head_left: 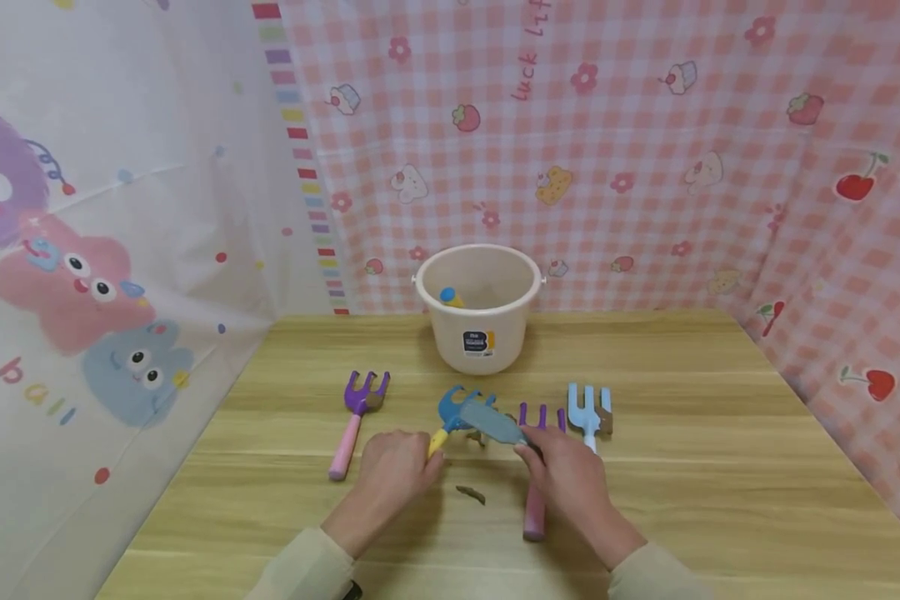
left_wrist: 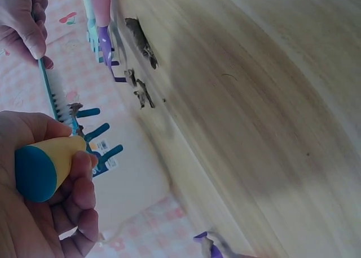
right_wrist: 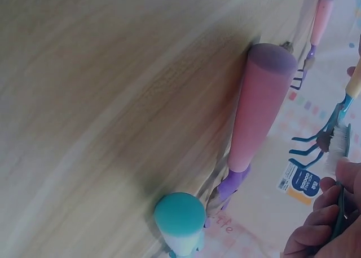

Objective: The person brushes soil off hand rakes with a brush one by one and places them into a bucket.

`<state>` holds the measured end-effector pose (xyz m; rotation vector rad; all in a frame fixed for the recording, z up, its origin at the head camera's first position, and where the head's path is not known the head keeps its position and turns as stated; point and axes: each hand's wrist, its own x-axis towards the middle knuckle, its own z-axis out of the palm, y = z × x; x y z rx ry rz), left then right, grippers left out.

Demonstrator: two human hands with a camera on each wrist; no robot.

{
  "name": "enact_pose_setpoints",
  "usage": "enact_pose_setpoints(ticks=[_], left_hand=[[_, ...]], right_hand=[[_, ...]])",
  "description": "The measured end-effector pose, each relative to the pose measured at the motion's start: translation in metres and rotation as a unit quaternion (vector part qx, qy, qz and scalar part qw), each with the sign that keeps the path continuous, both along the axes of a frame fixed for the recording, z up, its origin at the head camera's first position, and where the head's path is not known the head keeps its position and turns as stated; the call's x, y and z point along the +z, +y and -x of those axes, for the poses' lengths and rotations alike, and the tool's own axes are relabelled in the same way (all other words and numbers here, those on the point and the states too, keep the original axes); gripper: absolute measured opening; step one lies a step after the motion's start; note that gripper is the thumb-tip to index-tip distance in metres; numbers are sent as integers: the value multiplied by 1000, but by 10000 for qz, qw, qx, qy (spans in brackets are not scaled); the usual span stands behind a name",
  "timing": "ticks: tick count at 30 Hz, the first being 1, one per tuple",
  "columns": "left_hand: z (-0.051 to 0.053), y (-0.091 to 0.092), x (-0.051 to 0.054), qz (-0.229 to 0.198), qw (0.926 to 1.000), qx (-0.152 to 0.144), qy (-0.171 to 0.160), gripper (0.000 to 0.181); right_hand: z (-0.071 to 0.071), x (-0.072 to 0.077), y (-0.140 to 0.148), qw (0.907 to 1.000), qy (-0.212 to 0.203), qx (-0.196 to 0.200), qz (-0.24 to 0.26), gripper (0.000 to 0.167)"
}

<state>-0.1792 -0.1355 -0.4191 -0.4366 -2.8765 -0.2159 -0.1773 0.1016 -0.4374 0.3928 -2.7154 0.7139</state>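
My left hand point(head_left: 394, 467) grips the yellow handle of a small hand rake point(left_wrist: 66, 156) with blue tines, raised over the table. In my right hand point(head_left: 570, 471) is a brush point(head_left: 492, 422) with a blue-green back. Its white bristles point(right_wrist: 338, 148) press against the rake head, where a brown clump point(right_wrist: 324, 141) clings near the tines. Below my right hand lies a pink-handled purple rake point(head_left: 534, 512), partly covered by that hand. Several brown scraps point(head_left: 471, 495) are scattered on the wood between and beneath the hands.
A white bucket point(head_left: 480, 337) stands at the back, with a blue-and-yellow piece point(head_left: 450, 297) inside. Another pink-handled purple rake point(head_left: 345, 446) lies to the left, and a light blue rake point(head_left: 589, 417) to the right, both with brown clumps. Patterned cloth point(head_left: 570, 125) hangs behind the table.
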Motion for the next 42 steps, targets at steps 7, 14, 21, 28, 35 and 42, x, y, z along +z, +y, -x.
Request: enact_pose_setpoints(ticks=[7,14,21,28,35,42], left_hand=[[0,-3,-1,73,9997,-50,212,39],[0,-3,-1,-45,9998,-65,165,38],[2,0,3,-340,9990,-65,266,34],[1,-2,1,-410,9983,-13,414,26],[2,-4,-2,-470,9980,-36,433,22],[0,-5,-4,-623,9977,4,253,18]], right_hand=[[4,0,6,9997,-110,-140,147,34],[5,7,4,9997,133,-115,190,34],[-5,8,-10,9986,460,249,-66,31],[0,5,-3,9991,377,-199,-78,33],[5,5,2,9992,129,-320,177,36],[9,8,6,9983,-137,-375,418,38]])
